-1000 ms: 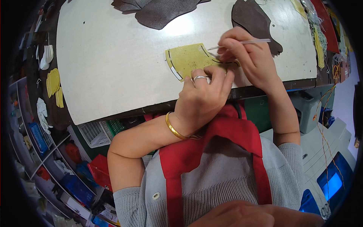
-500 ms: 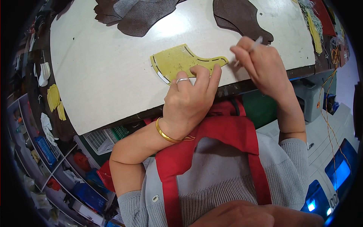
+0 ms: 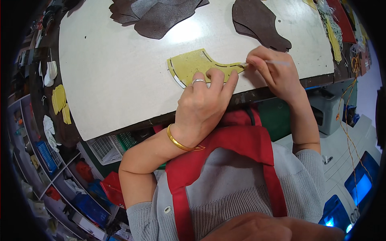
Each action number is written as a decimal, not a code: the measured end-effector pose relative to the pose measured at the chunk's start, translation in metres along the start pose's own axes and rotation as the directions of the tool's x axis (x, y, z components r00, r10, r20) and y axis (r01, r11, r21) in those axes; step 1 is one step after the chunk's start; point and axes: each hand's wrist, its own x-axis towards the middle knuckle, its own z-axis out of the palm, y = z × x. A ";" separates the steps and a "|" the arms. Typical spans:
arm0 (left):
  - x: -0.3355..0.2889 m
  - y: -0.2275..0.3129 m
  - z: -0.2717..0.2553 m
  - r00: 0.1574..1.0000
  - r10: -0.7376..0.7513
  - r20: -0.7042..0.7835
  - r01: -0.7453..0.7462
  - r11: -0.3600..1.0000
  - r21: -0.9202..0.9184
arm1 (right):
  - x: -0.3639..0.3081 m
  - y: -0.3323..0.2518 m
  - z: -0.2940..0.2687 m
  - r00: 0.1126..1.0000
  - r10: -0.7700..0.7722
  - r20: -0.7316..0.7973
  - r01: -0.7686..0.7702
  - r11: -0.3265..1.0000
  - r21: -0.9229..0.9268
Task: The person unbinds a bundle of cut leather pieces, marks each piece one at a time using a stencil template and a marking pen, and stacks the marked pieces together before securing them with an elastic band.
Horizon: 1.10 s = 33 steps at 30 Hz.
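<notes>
A yellow pattern template point(image 3: 189, 64) with dark slots along its edges lies on the white work board point(image 3: 116, 88), close to the near edge. My left hand point(image 3: 205, 94) presses it down with spread fingertips and wears a ring and a gold bracelet. In my right hand point(image 3: 273, 72) is a slim pale pen point(image 3: 277, 62), pinched between thumb and fingers. Its tip meets the template's narrow right end, by the slot there. Whatever lies under the template is mostly hidden; a white strip shows at its lower left edge.
Dark brown leather pieces point(image 3: 161, 20) are heaped at the far left of the board, and more brown leather pieces point(image 3: 255, 22) lie at the far right. Yellow pieces point(image 3: 59, 98) and white gloves point(image 3: 49, 130) rest left of the board. Orange cords point(image 3: 341, 108) hang at right.
My right hand has brought the pen down and left onto the template's narrow end; before, it was held off to the right. My left hand keeps its hold on the template.
</notes>
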 end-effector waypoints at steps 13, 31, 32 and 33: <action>-0.004 -0.008 0.001 0.996 -0.010 -0.090 0.001 0.995 -0.104 | 0.047 -0.038 0.018 0.934 0.294 0.201 -0.239 0.936 -0.258; -0.037 -0.052 -0.001 0.991 -0.031 -0.129 -0.020 0.927 -0.374 | 0.031 -0.015 -0.008 0.960 0.268 0.078 -0.279 0.919 0.278; -0.040 -0.050 0.000 0.981 -0.072 -0.181 -0.003 0.923 -0.385 | 0.036 -0.015 0.002 0.965 0.227 0.129 -0.250 0.945 0.212; -0.042 -0.048 0.001 0.966 -0.115 -0.233 0.014 0.918 -0.397 | 0.042 -0.017 0.010 0.965 0.187 0.182 -0.215 0.966 0.145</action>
